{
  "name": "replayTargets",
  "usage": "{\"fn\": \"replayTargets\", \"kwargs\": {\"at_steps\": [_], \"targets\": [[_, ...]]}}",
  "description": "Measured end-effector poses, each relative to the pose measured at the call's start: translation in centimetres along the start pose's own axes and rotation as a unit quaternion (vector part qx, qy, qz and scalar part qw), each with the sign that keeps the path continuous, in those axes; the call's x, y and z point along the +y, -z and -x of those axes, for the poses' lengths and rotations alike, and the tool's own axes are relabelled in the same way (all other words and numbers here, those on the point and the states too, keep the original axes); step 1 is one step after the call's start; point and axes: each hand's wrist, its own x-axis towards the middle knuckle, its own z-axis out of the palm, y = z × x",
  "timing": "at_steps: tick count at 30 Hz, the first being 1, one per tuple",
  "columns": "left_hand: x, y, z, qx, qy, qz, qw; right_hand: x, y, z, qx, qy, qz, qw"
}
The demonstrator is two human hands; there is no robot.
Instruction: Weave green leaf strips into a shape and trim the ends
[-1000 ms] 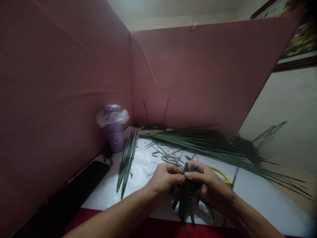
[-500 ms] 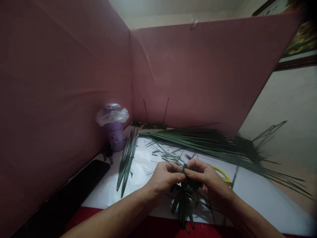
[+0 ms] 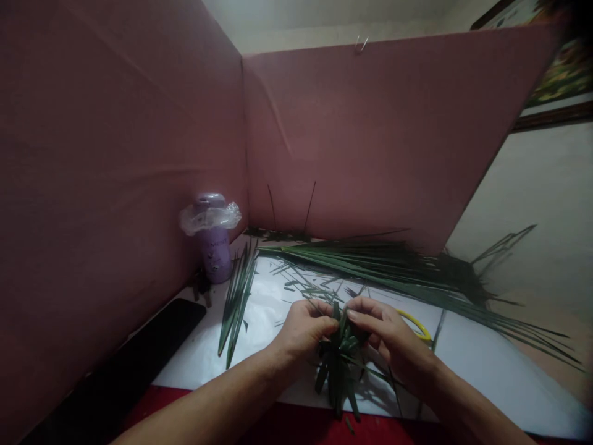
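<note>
Between my two hands is a bunch of folded green palm leaf strips [image 3: 340, 364], its loose ends hanging down over the table's front edge. My left hand [image 3: 308, 324] pinches the bunch near its top from the left, thumb against the fingers. From the right, my right hand [image 3: 384, 324] grips a strip at the top between thumb and forefinger. Beyond the hands lie small cut leaf scraps [image 3: 310, 287] on the white sheet. Part of a yellow scissors-like handle [image 3: 419, 327] shows behind my right hand; the rest of it is hidden.
A long palm frond [image 3: 361, 262] stretches across the back of the white table [image 3: 482, 371]. Shorter leaf blades [image 3: 238, 309] lie at the left, beside a purple bottle [image 3: 216, 253] with plastic around it. A dark flat object [image 3: 171, 327] rests at the left edge. Pink panels [image 3: 370, 142] stand behind.
The leaf bunch has turned and shifted slightly left, and its upper strips now show apart between my hands. My thumbs have drawn a little farther from each other.
</note>
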Motion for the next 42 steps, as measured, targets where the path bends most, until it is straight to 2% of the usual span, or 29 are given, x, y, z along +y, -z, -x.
{"fn": "replayTargets", "kwargs": {"at_steps": [7,12,18,22,29,37,42], "targets": [[0.2,-0.2,0.1,0.014,0.018,0.033,0.999,0.4,0.3,-0.2,-0.009,0.013,0.011,1.0],[0.1,-0.2,0.1,0.016,0.018,0.07,0.997,0.2,0.3,0.0,-0.039,0.037,0.019,0.998],[0.1,-0.1,0.0,-0.01,0.007,0.025,1.0,-0.2,-0.2,0.2,-0.065,0.04,0.012,0.997],[0.0,0.1,-0.1,-0.02,0.009,-0.002,1.0,-0.4,-0.4,0.2,-0.033,0.043,0.038,0.998],[-0.1,0.2,0.0,-0.043,0.016,0.013,0.999,-0.5,-0.4,0.3,0.015,0.043,0.065,0.997],[-0.2,0.2,-0.1,-0.02,0.015,0.012,1.0,-0.7,-0.6,0.3,0.022,0.038,0.057,0.997],[0.1,0.1,-0.1,-0.017,0.007,0.003,1.0,-0.6,-0.3,0.1,0.045,0.029,0.111,0.992]]}}
